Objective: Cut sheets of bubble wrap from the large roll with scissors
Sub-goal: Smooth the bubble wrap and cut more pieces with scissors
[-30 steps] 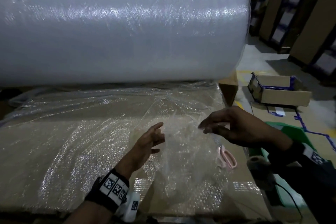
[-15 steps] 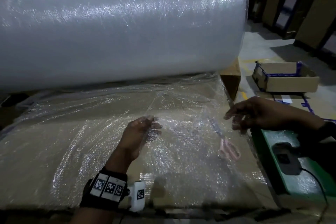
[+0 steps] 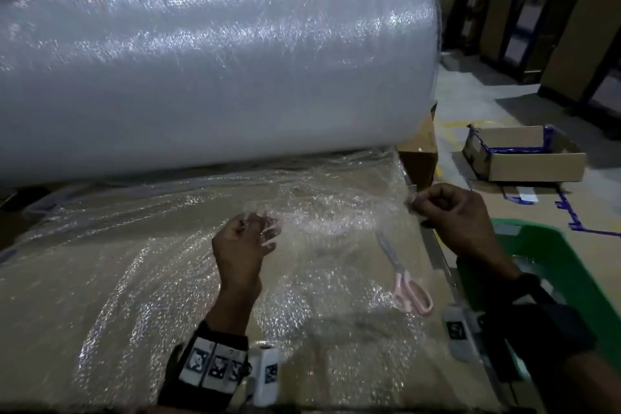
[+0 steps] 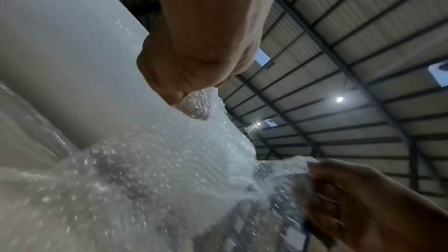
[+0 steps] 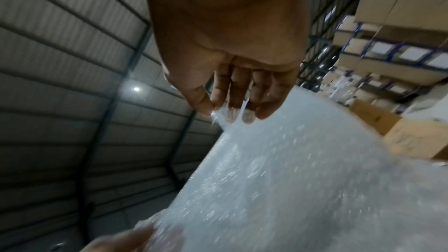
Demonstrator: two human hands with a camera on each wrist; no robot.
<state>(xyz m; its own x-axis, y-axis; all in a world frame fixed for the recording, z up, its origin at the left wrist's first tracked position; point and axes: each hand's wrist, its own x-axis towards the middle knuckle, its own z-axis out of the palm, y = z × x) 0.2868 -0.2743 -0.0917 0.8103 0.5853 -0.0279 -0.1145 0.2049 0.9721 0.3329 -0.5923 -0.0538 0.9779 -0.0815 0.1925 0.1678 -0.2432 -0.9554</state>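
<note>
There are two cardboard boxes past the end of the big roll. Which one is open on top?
The cardboard box with blue tape on the floor, farther right, is open; you see inside it. The plain brown box tucked against the roll's end shows no opening.

Roll (image 3: 215, 70) milky white with glinting bubble dots; sheet (image 3: 336, 222) clear, speckled; scissors (image 3: 408, 282) pale pink handles; bin (image 3: 554, 255) green; box (image 3: 524, 158) tan with blue tape; wristband (image 3: 211, 365) black, white checker tags

Roll (image 3: 215, 70) at back of table (image 3: 84, 279); scissors (image 3: 408, 282) front right on table; bin (image 3: 568, 255) right of table, box (image 3: 524, 158) behind bin.
</note>
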